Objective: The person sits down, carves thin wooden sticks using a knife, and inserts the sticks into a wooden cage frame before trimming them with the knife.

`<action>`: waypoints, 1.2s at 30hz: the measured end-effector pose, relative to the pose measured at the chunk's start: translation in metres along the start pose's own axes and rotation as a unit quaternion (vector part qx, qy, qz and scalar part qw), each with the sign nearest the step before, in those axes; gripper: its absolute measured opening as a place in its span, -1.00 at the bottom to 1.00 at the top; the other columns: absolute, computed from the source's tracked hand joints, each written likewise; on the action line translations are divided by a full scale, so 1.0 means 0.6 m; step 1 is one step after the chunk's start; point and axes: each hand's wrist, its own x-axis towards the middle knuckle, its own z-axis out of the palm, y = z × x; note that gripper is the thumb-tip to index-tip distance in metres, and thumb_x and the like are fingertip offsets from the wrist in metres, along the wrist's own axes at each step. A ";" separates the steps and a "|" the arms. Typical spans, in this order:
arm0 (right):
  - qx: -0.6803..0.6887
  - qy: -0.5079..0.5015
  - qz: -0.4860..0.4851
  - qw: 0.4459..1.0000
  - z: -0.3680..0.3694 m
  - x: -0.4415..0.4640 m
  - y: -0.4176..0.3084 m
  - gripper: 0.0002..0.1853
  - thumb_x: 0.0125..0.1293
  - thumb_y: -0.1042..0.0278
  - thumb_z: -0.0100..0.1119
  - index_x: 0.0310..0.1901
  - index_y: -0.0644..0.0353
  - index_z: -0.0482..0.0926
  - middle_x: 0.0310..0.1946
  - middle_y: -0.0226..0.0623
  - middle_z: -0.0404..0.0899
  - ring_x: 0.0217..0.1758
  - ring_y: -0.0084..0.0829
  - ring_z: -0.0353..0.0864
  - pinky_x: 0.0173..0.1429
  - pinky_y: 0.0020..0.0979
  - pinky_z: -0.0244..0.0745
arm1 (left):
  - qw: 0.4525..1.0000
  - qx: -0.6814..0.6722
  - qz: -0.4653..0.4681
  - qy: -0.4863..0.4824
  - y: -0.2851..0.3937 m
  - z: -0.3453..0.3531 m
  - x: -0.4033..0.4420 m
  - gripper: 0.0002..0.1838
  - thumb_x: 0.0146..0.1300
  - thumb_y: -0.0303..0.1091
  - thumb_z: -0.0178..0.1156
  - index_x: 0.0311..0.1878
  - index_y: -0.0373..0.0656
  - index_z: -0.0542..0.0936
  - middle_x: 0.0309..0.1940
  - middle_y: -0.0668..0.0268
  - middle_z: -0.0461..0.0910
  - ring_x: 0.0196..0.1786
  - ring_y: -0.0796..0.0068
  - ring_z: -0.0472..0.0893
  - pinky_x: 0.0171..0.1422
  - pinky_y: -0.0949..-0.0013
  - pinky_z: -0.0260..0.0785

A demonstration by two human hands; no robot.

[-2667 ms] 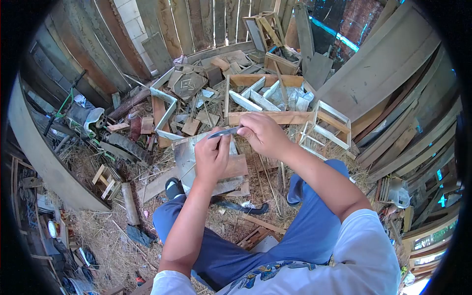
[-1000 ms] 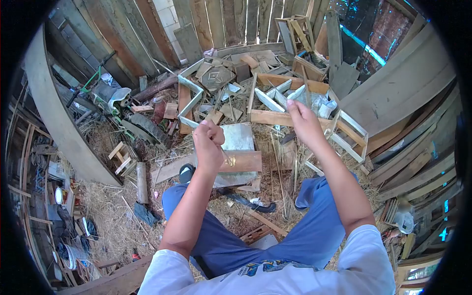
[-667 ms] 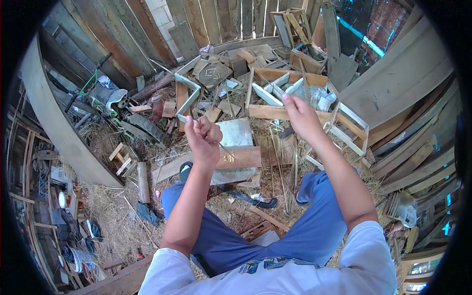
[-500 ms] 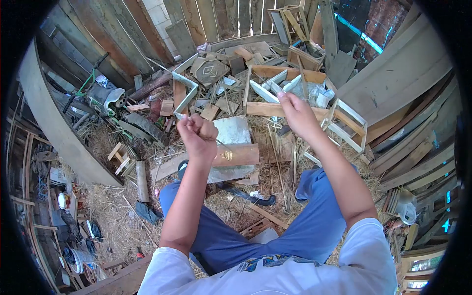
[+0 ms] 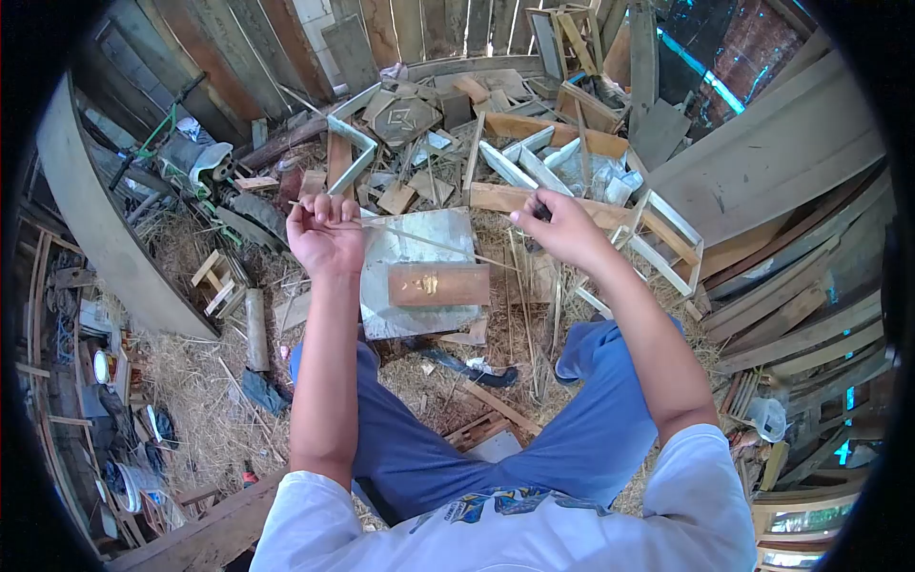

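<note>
My left hand point(image 5: 327, 234) is raised left of the pale slab, its fingers curled round a thin wooden stick point(image 5: 429, 242). The stick slants down to the right across the slab. On the right, my right hand point(image 5: 564, 227) is closed, with thumb and forefinger together; a small dark object shows at the fingers, too little to name. Below and between the hands, a reddish-brown board point(image 5: 438, 284) with a patch of yellowish shavings lies on the whitish slab point(image 5: 381, 319).
White-edged wooden frames point(image 5: 667, 243) and heaped offcuts point(image 5: 400, 119) lie beyond my hands. A green-framed machine point(image 5: 200, 167) stands at the left. Large sheets point(image 5: 762, 143) lean at the right. Straw covers the floor around my legs.
My left hand has moved left and up, its wrist turned, and the stick now shows at length. My right hand has come slightly down and left, tilting inward.
</note>
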 end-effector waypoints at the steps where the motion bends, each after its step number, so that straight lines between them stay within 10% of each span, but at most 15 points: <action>1: 0.019 -0.020 -0.008 1.000 0.004 0.000 0.004 -0.56 0.33 -0.05 0.36 -0.25 0.26 0.58 -0.41 -0.17 0.61 -0.34 -0.36 0.57 -0.17 -0.25 0.49 | 1.000 0.000 0.002 0.001 0.004 0.000 0.003 -0.76 0.45 -0.24 -0.06 -0.37 -0.10 0.36 -0.55 0.38 0.25 -0.44 0.46 0.15 -0.26 0.31 0.07; 22: 0.147 -0.144 0.037 0.978 0.004 -0.009 -0.018 -0.85 0.42 0.33 0.30 -0.13 0.23 0.62 -0.27 -0.47 0.64 -0.18 -0.62 0.56 0.04 -0.47 0.48 | 0.993 -0.036 0.087 0.071 0.051 -0.034 0.036 -0.77 0.60 -0.32 -0.13 -0.24 -0.17 0.38 -0.40 0.31 0.35 -0.36 0.37 0.24 -0.11 0.22 0.21; 27: 0.151 -0.126 0.038 0.980 -0.003 -0.005 -0.015 -0.86 0.44 0.34 0.27 -0.15 0.24 0.62 -0.31 -0.48 0.65 -0.20 -0.63 0.56 0.03 -0.47 0.47 | 0.983 0.085 0.093 0.135 0.042 -0.021 0.036 -0.81 0.60 -0.26 0.03 0.02 -0.15 0.55 -0.17 0.28 0.59 -0.13 0.36 0.56 0.12 0.19 0.49; 36: 0.270 -0.067 0.100 0.955 -0.030 0.002 -0.021 -0.85 0.50 0.26 0.23 -0.16 0.13 0.65 -0.34 -0.53 0.65 -0.54 -0.76 0.26 -0.50 -0.59 0.13 | 0.952 0.226 0.078 0.191 0.035 -0.061 0.041 -0.77 0.57 -0.29 0.14 0.17 -0.15 0.49 -0.15 0.29 0.58 -0.12 0.39 0.60 0.04 0.25 0.62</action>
